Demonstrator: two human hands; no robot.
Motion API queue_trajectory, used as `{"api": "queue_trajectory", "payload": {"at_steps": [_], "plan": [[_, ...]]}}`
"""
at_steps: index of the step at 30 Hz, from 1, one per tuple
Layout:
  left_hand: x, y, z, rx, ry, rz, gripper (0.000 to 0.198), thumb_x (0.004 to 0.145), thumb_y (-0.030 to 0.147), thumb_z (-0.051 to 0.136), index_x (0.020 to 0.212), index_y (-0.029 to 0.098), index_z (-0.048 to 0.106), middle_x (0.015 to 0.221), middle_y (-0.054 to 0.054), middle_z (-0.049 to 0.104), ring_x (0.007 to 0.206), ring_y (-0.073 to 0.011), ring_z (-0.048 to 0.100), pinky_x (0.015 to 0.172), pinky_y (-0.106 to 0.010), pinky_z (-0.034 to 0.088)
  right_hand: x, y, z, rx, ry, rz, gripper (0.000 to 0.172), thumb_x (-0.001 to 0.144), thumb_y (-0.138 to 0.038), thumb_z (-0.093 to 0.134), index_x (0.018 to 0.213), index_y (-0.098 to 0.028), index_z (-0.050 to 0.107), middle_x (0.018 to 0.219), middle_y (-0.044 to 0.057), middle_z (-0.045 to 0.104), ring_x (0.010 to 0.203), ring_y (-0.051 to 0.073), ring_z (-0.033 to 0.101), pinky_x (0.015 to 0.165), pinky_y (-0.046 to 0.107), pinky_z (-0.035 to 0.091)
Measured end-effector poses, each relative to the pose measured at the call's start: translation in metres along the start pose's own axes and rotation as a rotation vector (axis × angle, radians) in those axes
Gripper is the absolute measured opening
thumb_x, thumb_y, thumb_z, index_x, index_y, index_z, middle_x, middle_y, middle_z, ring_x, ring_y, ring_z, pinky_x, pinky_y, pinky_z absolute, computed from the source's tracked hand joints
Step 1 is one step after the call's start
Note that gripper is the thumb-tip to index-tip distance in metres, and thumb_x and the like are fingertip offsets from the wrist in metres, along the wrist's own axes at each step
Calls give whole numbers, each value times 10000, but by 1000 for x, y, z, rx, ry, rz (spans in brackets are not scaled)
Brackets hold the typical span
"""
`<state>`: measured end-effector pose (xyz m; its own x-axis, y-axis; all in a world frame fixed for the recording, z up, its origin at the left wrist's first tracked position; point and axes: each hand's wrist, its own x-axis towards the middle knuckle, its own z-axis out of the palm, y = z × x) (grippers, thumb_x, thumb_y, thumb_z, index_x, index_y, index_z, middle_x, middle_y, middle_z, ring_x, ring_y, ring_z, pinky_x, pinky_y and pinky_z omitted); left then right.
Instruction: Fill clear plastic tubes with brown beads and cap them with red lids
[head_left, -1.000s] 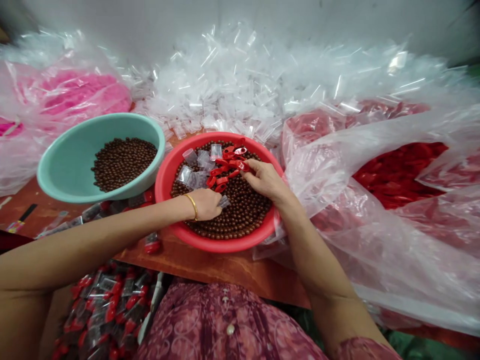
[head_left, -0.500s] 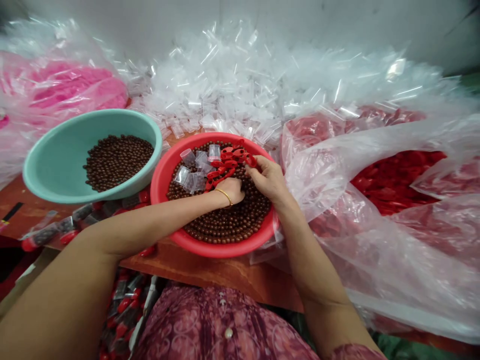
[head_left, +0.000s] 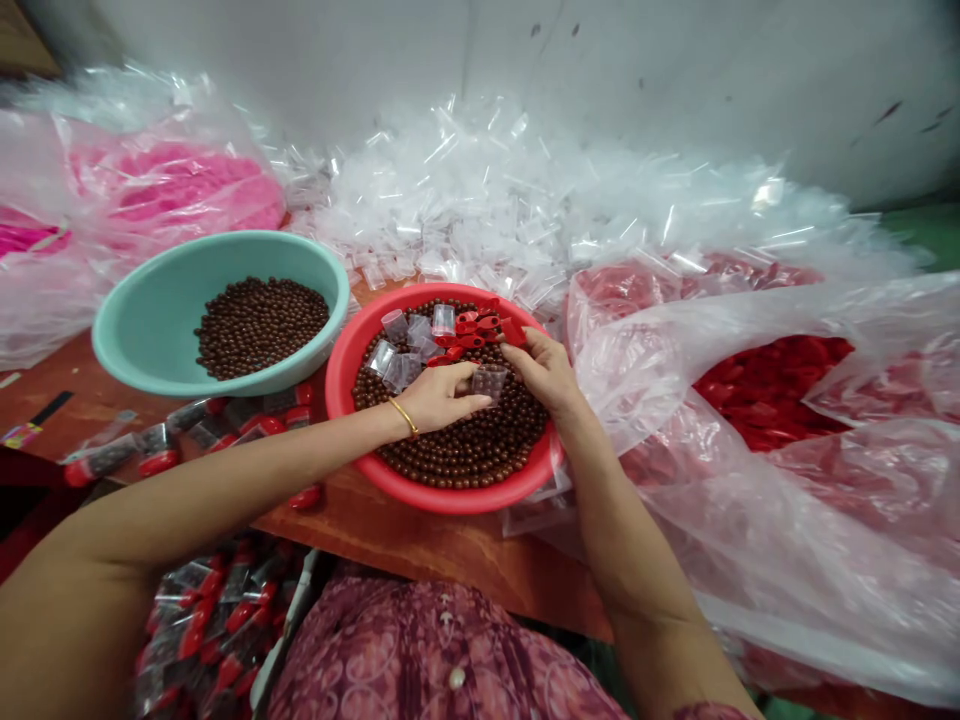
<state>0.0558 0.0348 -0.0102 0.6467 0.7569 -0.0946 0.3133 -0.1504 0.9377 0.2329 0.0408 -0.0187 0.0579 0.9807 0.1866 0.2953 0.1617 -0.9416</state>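
A red basin (head_left: 341, 385) holds brown beads (head_left: 457, 455), several clear plastic cups (head_left: 403, 371) and several red caps (head_left: 466, 330). Over the beads, my left hand (head_left: 442, 397), with a gold bracelet at the wrist, grips a clear cup (head_left: 489, 382) between thumb and fingers. Brown beads seem to show through its wall. My right hand (head_left: 546, 370) pinches a red cap (head_left: 513, 332) near the basin's right rim, just above and to the right of the cup. The cup and cap are apart.
A teal basin (head_left: 135, 345) with brown beads stands at left. Filled red-capped tubes (head_left: 157, 450) lie before it, and more (head_left: 217, 620) are below the table edge. Clear cups (head_left: 465, 190) pile up behind. Plastic bags hold pink pieces (head_left: 180, 190) and red pieces (head_left: 772, 390).
My left hand has come up from the beads, and the clear cup in it now shows. My right hand still holds the red cap. The view has shifted slightly.
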Motion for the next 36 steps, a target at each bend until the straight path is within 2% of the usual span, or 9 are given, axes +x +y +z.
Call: {"api": "queue_trajectory", "payload": {"at_steps": [3, 6, 10, 14, 19, 24, 28, 32, 36], "plan": [[-11, 8, -2, -196, 2, -64, 176, 827, 197, 516, 985, 119, 512, 870, -44, 649, 676, -78, 608, 622, -193, 496, -3, -3, -1, 107, -42, 88, 194, 695, -386, 515, 746, -212, 585, 523, -45, 427, 441, 109, 385, 424, 255, 338], [-17, 13, -3, -351, 10, -144, 137, 851, 216, 499, 951, 125, 480, 874, -53, 640, 640, -67, 615, 587, -173, 471, -5, -7, 0, 191, -50, 141, 236, 715, -423, 485, 691, -203, 567, 486, -58, 346, 386, 84, 314, 371, 237, 301], [-20, 11, -3, -481, -26, -49, 208, 794, 268, 600, 913, 129, 503, 806, -18, 619, 624, -73, 599, 571, -172, 449, -13, -23, 2, 267, -102, 160, 248, 720, -451, 556, 706, -205, 537, 559, -50, 475, 419, 74, 415, 397, 220, 359], [-18, 5, -6, -520, 38, 51, 254, 713, 261, 694, 864, 132, 535, 803, 9, 595, 738, -79, 581, 706, -200, 466, -25, -42, -4, 284, -150, 148, 267, 701, -404, 646, 847, -219, 521, 630, -55, 584, 479, 86, 523, 477, 219, 425], [-18, 4, -13, -623, -160, 2, 330, 737, 364, 679, 893, 142, 492, 802, -16, 617, 676, -103, 613, 674, -259, 500, -30, -47, -12, 209, -252, 70, 344, 678, -356, 698, 966, -201, 591, 542, -85, 505, 429, 75, 486, 462, 217, 373], [-23, 7, -16, -654, -313, 36, 419, 713, 461, 690, 902, 137, 503, 755, -9, 614, 611, -105, 620, 613, -244, 509, -29, -49, -7, 131, -400, -38, 325, 660, -363, 732, 919, -186, 643, 535, -69, 482, 482, 76, 458, 520, 231, 378], [-21, 7, -16, -692, -296, 29, 444, 704, 475, 696, 924, 141, 503, 775, -14, 628, 598, -99, 623, 611, -237, 513, -30, -50, -2, 130, -349, -81, 270, 669, -405, 723, 787, -181, 627, 612, -32, 555, 532, 91, 483, 532, 240, 384], [-20, 6, -14, -705, -276, 28, 434, 702, 463, 700, 921, 145, 501, 780, -15, 627, 609, -98, 617, 624, -250, 524, -34, -46, 1, 137, -280, -55, 304, 665, -423, 723, 649, -190, 529, 529, -55, 469, 465, 76, 420, 477, 231, 352], [-21, 8, -14, -670, -227, 28, 392, 725, 428, 678, 917, 145, 487, 800, -17, 623, 609, -92, 616, 607, -232, 505, -36, -36, 1, 197, -235, 51, 342, 675, -506, 688, 760, -212, 536, 581, -54, 467, 445, 84, 438, 437, 235, 366]]}}
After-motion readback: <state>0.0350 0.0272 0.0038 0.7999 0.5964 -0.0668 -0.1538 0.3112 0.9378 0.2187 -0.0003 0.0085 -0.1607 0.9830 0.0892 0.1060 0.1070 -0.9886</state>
